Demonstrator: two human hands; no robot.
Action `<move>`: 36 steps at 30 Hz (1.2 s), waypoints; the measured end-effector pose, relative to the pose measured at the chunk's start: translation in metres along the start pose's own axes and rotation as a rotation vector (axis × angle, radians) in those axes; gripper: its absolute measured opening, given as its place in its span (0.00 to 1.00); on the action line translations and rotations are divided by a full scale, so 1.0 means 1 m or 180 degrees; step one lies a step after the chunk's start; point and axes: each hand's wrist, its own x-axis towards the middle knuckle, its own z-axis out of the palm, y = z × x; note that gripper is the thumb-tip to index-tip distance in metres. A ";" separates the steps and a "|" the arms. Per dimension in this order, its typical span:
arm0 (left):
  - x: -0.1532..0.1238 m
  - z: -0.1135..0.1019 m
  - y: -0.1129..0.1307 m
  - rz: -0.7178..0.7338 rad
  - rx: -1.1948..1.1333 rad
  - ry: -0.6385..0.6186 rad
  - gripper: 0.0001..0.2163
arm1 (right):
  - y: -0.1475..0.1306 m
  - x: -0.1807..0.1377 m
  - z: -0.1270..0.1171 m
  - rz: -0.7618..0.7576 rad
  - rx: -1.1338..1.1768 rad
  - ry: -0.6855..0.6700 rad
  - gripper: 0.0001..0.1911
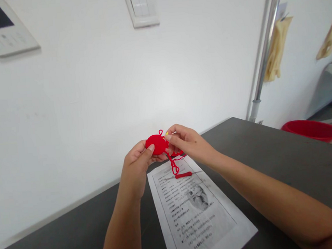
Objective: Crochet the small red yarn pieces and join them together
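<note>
Between the thumb and fingers of my left hand is a round red crocheted piece, held up above the table by the wall. My right hand is closed in a pinch at the piece's right edge. A small yellow thing shows at its fingertips, too small to name. A loop of red yarn stands up from the edge, and more red yarn hangs down below. A crochet hook with a red handle lies on the printed sheet under my hands. More red yarn is partly hidden behind my right hand.
The dark table meets the white wall. A metal pole rises beyond the table's far corner. To the right are a red basin and hanging yellowish gloves. A switch panel is on the wall.
</note>
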 end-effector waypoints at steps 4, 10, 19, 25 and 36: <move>-0.003 0.002 0.004 0.0002 -0.0061 -0.0182 0.07 | -0.004 -0.003 0.001 -0.0120 0.0232 -0.0258 0.14; -0.005 0.004 0.007 -0.0061 -0.0041 -0.0119 0.09 | -0.008 -0.004 -0.001 -0.0349 0.0298 -0.0294 0.10; -0.005 0.001 0.004 0.0064 0.0072 -0.0277 0.15 | -0.008 -0.005 0.001 -0.0393 0.0286 -0.0350 0.05; -0.008 0.004 0.004 0.0140 0.0578 -0.0187 0.10 | -0.008 -0.008 0.003 -0.0553 -0.0008 -0.0366 0.05; -0.010 0.009 -0.004 0.1497 0.2831 0.0500 0.18 | -0.007 -0.007 0.007 -0.0042 -0.0249 -0.0181 0.14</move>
